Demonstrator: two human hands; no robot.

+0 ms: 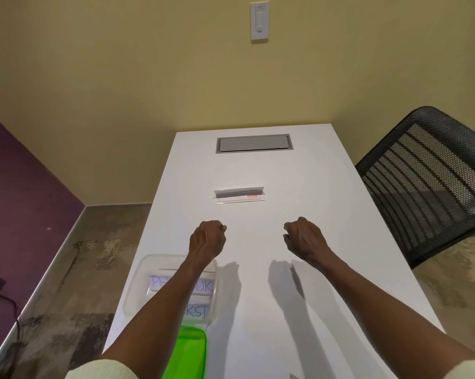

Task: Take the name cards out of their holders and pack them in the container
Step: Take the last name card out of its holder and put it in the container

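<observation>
A clear acrylic name card holder [239, 195] stands on the white table [299, 269], with a small red label showing on it. Both hands hover short of it over the table. My left hand [207, 240] and my right hand [304, 239] each have loosely curled fingers and hold nothing. Under my left forearm sits a clear plastic container [146, 285] at the table's left edge. Two white name cards [203, 288] with blue handwritten letters lie inside it, partly hidden by my arm.
A bright green lid [190, 348] lies on the table just in front of the container. A grey cable hatch [254, 143] is set into the table's far end. A black mesh chair [428, 181] stands at the right.
</observation>
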